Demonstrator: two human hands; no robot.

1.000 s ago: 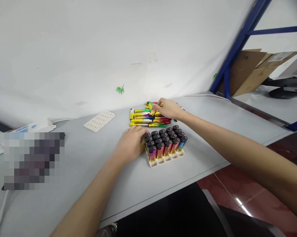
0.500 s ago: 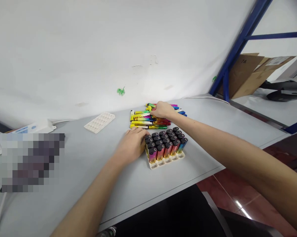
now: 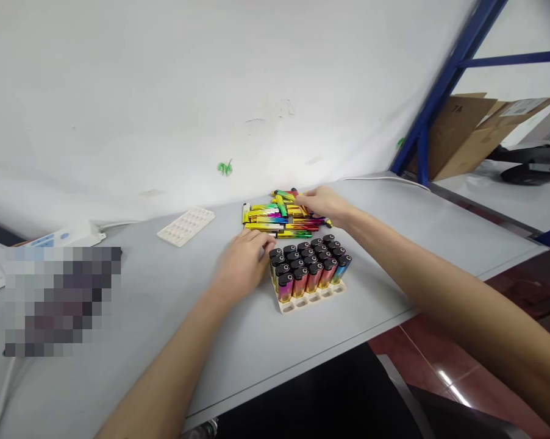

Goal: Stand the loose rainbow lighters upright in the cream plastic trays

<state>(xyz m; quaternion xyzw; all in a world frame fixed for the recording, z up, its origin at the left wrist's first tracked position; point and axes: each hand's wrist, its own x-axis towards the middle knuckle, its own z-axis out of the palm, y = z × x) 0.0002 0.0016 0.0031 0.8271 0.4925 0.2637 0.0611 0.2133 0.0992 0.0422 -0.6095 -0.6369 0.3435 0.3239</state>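
A pale slotted tray [image 3: 314, 299] holds several upright lighters [image 3: 299, 281] with black tops and shiny pink, gold or blue bodies; its front row of slots is bare. My left hand [image 3: 242, 262] lies palm down at the tray's left side, fingers stretched toward the pile, with its thumb side close to the lighters. Behind the tray, a loose pile of metallic lighters [image 3: 266, 227] in yellow, green, red and purple lies on the table. Above the pile's right part, my right hand [image 3: 325, 203] has its fingers closed among them; what they grip is hidden.
A second pale slotted tray [image 3: 186, 226] lies bare to the left, near the white wall [image 3: 142, 110]. A blurred dark object [image 3: 69, 302] and a white box [image 3: 80, 235] sit farther left. Blue shelf posts [image 3: 421, 149] and cardboard boxes [image 3: 467, 134] stand at right.
My right hand has shifted right over the pile, uncovering lighters at its middle; some lighters on the right lie differently. My left hand stays by the tray. The view has moved slightly.
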